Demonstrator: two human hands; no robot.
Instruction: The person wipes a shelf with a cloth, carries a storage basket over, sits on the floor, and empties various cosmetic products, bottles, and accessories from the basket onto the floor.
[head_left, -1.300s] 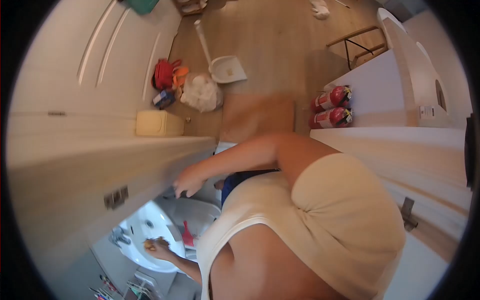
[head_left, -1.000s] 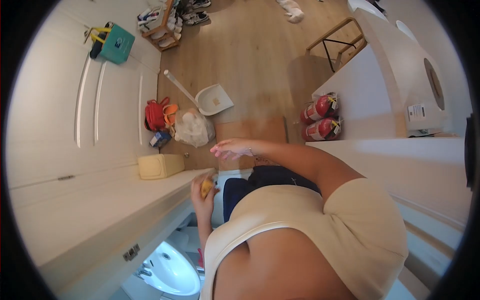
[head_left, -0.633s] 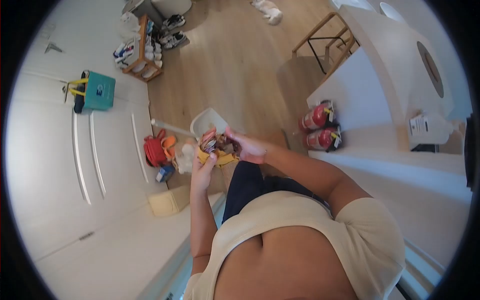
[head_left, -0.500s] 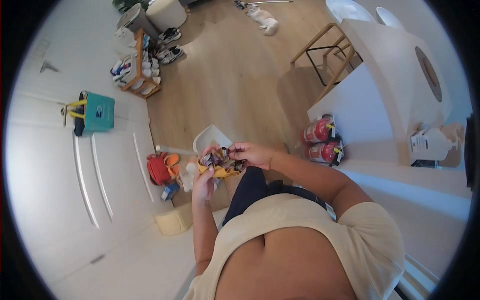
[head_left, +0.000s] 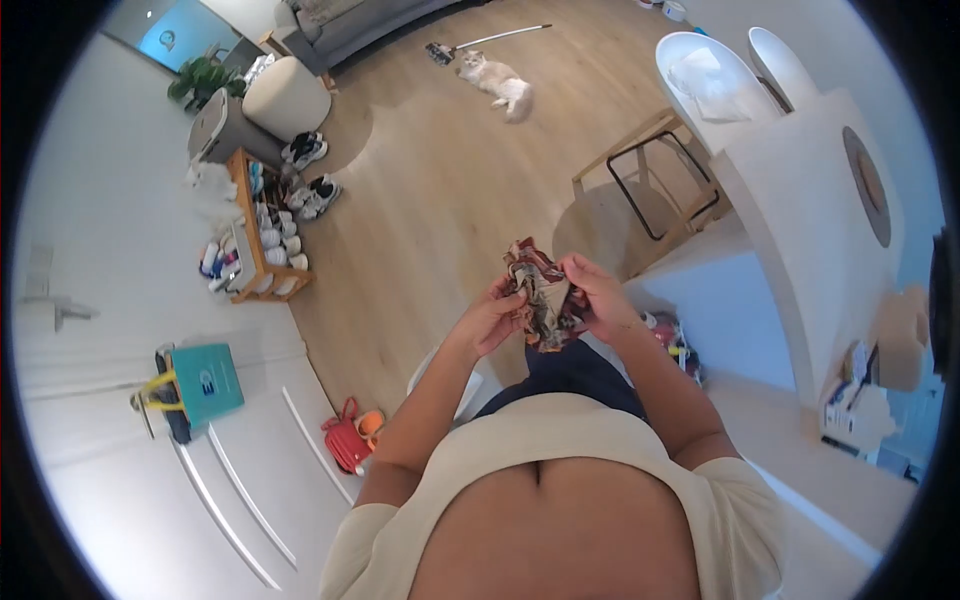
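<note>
Below and ahead of the hands spreads the wooden floor (head_left: 440, 210). Right of the hands, a pale surface (head_left: 790, 180) curves past the picture's edge; a bottle-like thing on its near end is too blurred to name. Far ahead, the grey sofa (head_left: 370, 35) is cut off at the top. Ahead and right, the surface hides part of a wooden stool (head_left: 670, 130). Ahead and left, a wooden rack (head_left: 262, 225) holds several shoes. Farther left than the hands, a teal bag (head_left: 207, 385) with yellow handles hangs against the white door; its contents cannot be seen. A pale cat (head_left: 500, 88) lies on the floor well ahead of the hands. Behind the left forearm shows a white object (head_left: 462, 392), mostly hidden; low and left sits a red bag (head_left: 346, 442), its inside out of sight. The left hand (head_left: 492, 318) and right hand (head_left: 600, 300) are partly curled, thumbs and fingers pinching opposite sides of a crumpled patterned bundle (head_left: 545, 295) between them, which hides some fingertips.
</note>
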